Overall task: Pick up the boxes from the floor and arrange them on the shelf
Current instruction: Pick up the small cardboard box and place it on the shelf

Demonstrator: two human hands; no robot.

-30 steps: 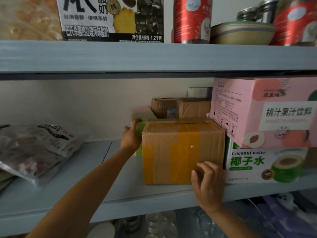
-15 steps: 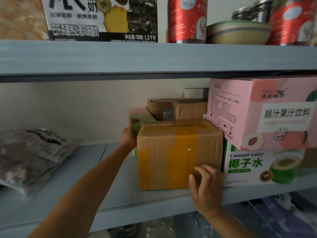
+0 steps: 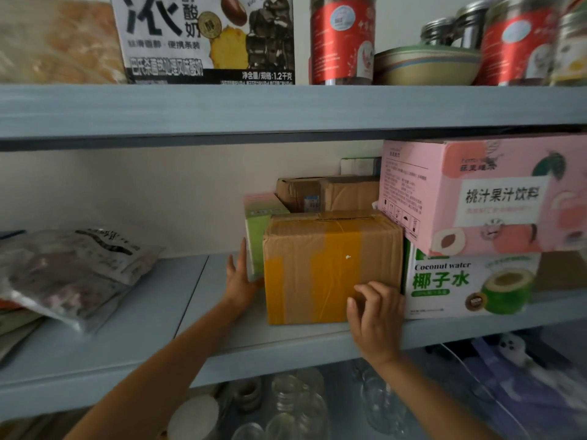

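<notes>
A sealed brown cardboard box [image 3: 330, 268], with broad bands of yellow tape down its front, stands upright on the pale blue shelf [image 3: 143, 328]. Against its right side is a white-and-green coconut water box [image 3: 460, 281], with a pink juice box [image 3: 476, 198] stacked on that. A light green box [image 3: 257, 236] stands just behind its left corner, and two smaller brown boxes [image 3: 333, 192] sit further behind it. Your right hand [image 3: 374, 315] has curled fingers on its lower right front corner. Your left hand [image 3: 239, 277] lies flat against the light green box's left side.
</notes>
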